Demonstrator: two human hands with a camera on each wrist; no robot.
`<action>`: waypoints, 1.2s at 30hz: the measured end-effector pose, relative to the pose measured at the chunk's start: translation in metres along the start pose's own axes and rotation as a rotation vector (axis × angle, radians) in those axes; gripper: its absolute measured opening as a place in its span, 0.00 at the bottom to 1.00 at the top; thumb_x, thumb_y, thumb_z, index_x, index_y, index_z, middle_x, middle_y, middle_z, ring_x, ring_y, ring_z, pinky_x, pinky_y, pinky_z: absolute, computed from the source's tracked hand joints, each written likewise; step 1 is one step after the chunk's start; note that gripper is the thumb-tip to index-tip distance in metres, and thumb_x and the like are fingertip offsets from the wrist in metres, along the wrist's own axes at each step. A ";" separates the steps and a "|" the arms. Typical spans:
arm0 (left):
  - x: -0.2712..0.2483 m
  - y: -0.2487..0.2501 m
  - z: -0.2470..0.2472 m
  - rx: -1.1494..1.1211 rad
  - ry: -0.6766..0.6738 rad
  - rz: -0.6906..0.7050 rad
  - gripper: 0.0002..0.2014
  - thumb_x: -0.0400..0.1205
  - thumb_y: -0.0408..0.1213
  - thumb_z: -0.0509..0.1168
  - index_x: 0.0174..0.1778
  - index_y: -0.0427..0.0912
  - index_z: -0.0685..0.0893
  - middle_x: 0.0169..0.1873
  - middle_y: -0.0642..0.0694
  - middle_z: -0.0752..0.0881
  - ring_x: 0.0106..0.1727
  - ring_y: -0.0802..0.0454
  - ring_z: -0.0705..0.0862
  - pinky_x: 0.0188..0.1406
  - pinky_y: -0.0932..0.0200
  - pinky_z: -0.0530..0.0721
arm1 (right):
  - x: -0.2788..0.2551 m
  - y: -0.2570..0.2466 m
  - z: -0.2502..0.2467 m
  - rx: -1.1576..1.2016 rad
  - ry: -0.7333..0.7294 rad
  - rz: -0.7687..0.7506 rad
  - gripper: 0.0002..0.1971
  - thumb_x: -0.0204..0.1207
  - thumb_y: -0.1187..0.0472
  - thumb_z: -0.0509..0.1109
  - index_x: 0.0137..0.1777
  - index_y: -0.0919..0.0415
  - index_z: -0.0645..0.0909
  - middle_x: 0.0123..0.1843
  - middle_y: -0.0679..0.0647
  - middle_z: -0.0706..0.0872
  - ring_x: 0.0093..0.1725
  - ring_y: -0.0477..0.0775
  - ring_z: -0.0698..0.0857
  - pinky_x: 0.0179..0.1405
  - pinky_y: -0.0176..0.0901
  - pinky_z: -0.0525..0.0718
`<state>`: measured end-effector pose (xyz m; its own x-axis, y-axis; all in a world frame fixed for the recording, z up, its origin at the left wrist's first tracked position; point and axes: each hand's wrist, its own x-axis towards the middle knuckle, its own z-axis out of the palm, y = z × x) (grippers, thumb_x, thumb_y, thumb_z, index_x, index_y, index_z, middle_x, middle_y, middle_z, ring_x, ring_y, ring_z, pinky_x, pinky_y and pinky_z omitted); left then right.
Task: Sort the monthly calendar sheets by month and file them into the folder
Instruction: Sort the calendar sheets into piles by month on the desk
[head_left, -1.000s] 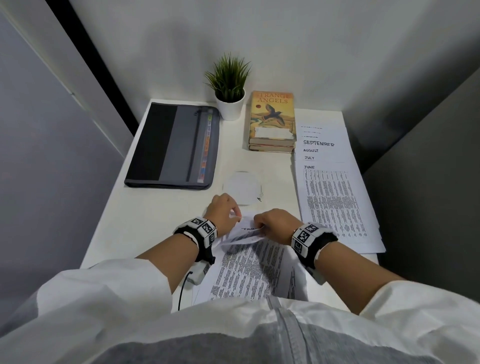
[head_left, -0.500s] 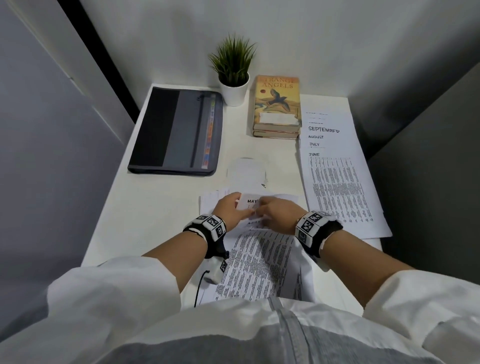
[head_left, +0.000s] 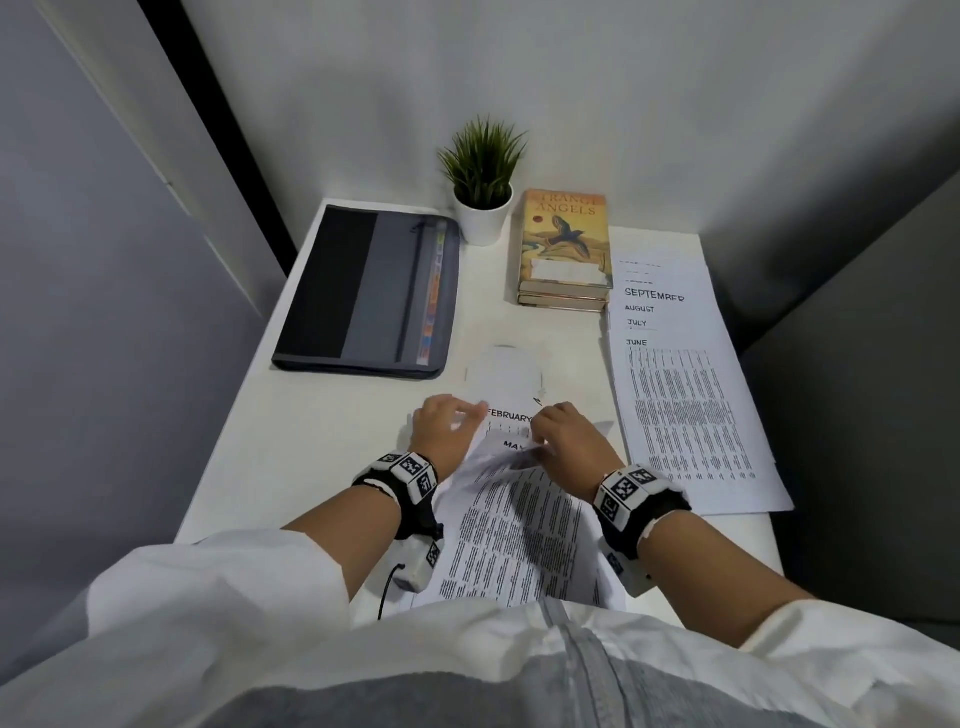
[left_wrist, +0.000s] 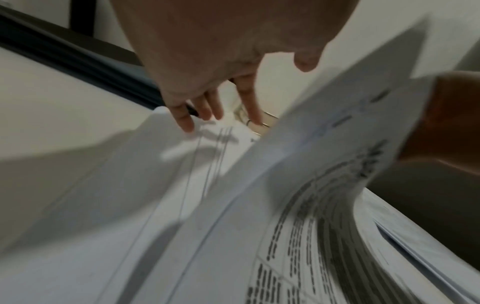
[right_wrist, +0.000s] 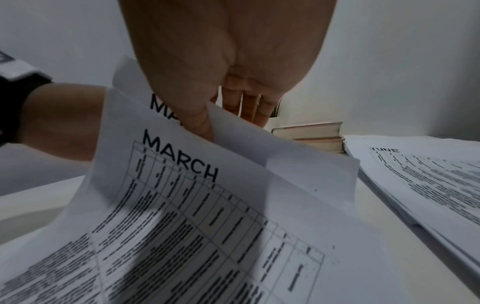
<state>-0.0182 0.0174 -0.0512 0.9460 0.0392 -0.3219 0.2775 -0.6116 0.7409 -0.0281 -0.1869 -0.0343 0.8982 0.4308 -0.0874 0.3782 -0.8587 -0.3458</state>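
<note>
The right hand (head_left: 569, 441) pinches the top edge of the MARCH sheet (right_wrist: 182, 205) between thumb and fingers (right_wrist: 249, 109), lifting that edge off the pile so the paper bows upward. Behind it, in the right wrist view, another sheet stands partly raised, its heading cut off at "MA". The left hand (head_left: 447, 428) lies over the left side of the pile with fingers (left_wrist: 187, 117) spread and nearly straight, tips touching the flat paper; it grips nothing. Under both hands, at the near middle of the table (head_left: 311, 431), the pile (head_left: 519, 540) is fanned, and the head view shows the headings FEBRUARY (head_left: 509, 417) and MAY (head_left: 514, 446) between the hands.

A second, sorted stack (head_left: 685, 395) lies at the right edge of the table, stepped so that JUNE, JULY, AUGUST and SEPTEMBER read upward; the headings above them are too faint to read. The folder (head_left: 363, 291), dark grey with coloured tabs along one side, lies closed at the far left, well apart from the hands. A potted plant (head_left: 483, 197) and two stacked books (head_left: 566, 244) stand at the back, between folder and sorted stack.
</note>
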 end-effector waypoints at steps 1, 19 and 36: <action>0.004 -0.002 -0.003 -0.013 0.038 -0.059 0.18 0.83 0.53 0.63 0.62 0.45 0.81 0.67 0.46 0.75 0.71 0.47 0.71 0.73 0.53 0.66 | -0.001 -0.001 0.002 0.034 -0.016 0.015 0.04 0.73 0.67 0.69 0.42 0.60 0.76 0.49 0.54 0.81 0.53 0.57 0.75 0.44 0.45 0.74; 0.024 -0.014 -0.002 -0.166 -0.124 -0.094 0.13 0.81 0.39 0.70 0.51 0.30 0.87 0.50 0.40 0.89 0.49 0.47 0.83 0.52 0.55 0.80 | 0.012 0.004 0.013 0.246 -0.035 -0.003 0.14 0.76 0.65 0.68 0.62 0.63 0.77 0.68 0.56 0.77 0.64 0.56 0.77 0.62 0.45 0.79; 0.028 -0.015 -0.002 -0.182 -0.100 -0.136 0.13 0.80 0.42 0.72 0.48 0.33 0.87 0.41 0.45 0.87 0.41 0.50 0.82 0.34 0.65 0.75 | 0.004 0.002 0.018 0.194 0.025 -0.043 0.13 0.73 0.63 0.73 0.56 0.62 0.79 0.57 0.55 0.81 0.57 0.57 0.76 0.55 0.52 0.79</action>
<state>0.0047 0.0297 -0.0702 0.8788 0.0273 -0.4764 0.4357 -0.4530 0.7778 -0.0278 -0.1820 -0.0526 0.8886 0.4564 -0.0461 0.3681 -0.7694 -0.5220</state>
